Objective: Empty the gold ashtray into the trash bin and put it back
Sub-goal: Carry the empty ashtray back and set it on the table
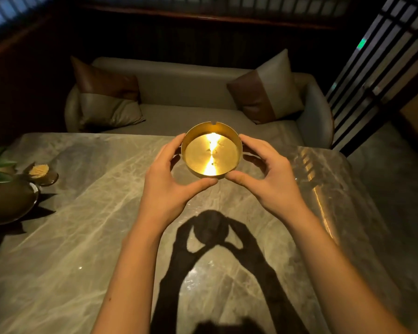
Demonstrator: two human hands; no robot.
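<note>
1. Clearly, the gold ashtray sits between both hands, held above the marble table; its round shadow falls well short of it, nearer the person, which suggests it is lifted off the surface.
2. Left hand wraps the left wall, thumb under the near rim; right hand mirrors it on the right. Both sets of fingers are curled closed around the ashtray, thumbs almost meeting at the near edge.
3. Handling, as a judgement: it looks like thin polished metal, so stiff, fairly light, not fragile, but slick. The straight side wall gives the surest hold; pinching the rim alone risks a slip.
4. A small notch shows in the far rim, a poor spot to grip.
5. Inside, the floor shines brightly with only a few dark specks; whether that is ash or glare I cannot say for sure.
6. No trash bin is in view. A sofa with two cushions stands beyond the table, and dishes rest at the left edge.
</note>
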